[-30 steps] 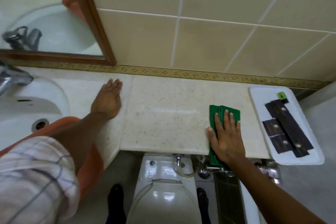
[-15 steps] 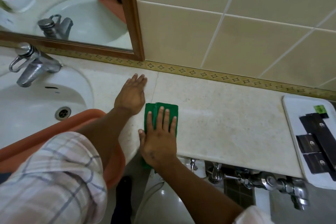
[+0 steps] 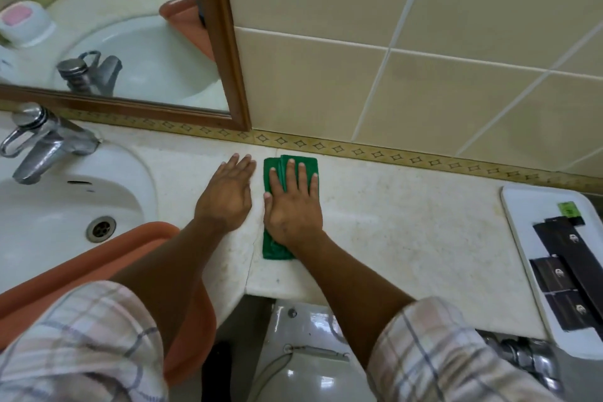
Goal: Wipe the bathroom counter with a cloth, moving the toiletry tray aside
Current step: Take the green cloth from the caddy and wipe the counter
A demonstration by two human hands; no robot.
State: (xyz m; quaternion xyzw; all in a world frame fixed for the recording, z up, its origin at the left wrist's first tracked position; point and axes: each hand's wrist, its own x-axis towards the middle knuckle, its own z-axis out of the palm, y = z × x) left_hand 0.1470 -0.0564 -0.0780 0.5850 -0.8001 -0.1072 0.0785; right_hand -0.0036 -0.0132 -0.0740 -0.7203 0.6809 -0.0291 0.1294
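Cloth (image 3: 290,206), one, under right hand (image 3: 293,210).

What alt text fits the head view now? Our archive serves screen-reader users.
A person's right hand presses a folded green cloth flat on a pale speckled stone counter, with the left hand flat beside it. A white sink sits left; a white toiletry tray of black packets sits right.
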